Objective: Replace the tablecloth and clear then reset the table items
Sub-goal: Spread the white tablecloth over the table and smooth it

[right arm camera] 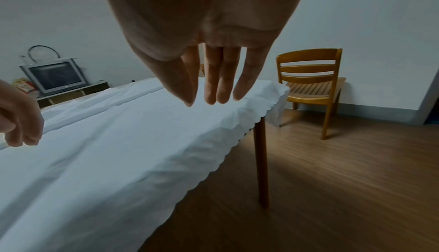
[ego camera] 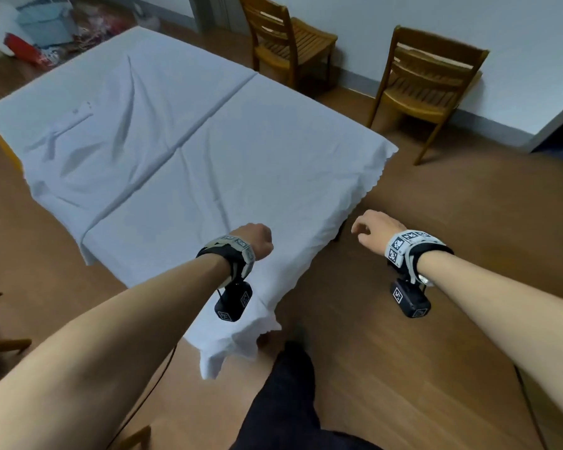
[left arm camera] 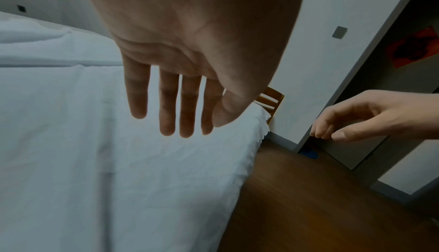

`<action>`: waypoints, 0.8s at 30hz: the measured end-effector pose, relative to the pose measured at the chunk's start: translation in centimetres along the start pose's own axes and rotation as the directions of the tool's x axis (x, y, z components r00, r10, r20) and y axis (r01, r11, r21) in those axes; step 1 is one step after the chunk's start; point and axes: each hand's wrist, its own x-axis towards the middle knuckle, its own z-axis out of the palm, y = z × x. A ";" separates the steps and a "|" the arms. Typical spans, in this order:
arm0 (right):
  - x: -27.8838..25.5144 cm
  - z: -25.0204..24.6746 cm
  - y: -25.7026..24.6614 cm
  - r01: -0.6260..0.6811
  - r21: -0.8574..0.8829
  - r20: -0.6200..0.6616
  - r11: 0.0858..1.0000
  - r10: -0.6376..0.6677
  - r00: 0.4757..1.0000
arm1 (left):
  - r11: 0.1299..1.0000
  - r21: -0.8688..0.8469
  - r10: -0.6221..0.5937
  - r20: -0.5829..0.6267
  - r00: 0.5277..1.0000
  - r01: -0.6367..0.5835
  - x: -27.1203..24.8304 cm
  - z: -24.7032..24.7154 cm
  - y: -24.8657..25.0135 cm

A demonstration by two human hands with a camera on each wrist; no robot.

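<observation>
A white tablecloth (ego camera: 208, 151) with scalloped edges covers the whole table and carries long creases and a centre fold line. Its near corner hangs down toward the floor. My left hand (ego camera: 257, 238) hovers just above the near part of the cloth; in the left wrist view its fingers (left arm camera: 175, 120) hang straight and hold nothing. My right hand (ego camera: 368, 228) floats beyond the cloth's right edge, above the floor, fingers loosely curled and empty. The right wrist view has the right hand (right arm camera: 211, 94) in front of the draped cloth edge (right arm camera: 228, 149).
Two wooden chairs (ego camera: 290, 37) (ego camera: 426, 86) stand by the far wall. Bags and boxes (ego camera: 39, 30) are piled at the far left. A table leg (right arm camera: 261, 162) shows under the cloth edge, and an old television (right arm camera: 55, 75) sits behind. My dark-trousered leg (ego camera: 290, 401) is near the corner.
</observation>
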 end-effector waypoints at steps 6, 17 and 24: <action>7.7 -3.4 5.3 -0.109 0.052 -0.053 0.993 0.112 0.992 | 0.998 0.017 0.059 0.022 0.998 -0.060 11.9 -2.9 4.2; 21.6 -10.9 13.9 -0.196 -0.054 0.022 0.979 0.198 0.980 | 0.993 -0.051 0.109 0.042 0.993 -0.107 26.6 -8.2 11.1; 32.3 -12.8 18.6 -0.139 -0.107 0.065 0.985 0.147 0.987 | 0.999 -0.047 -0.022 0.015 1.000 0.023 32.6 -7.8 12.3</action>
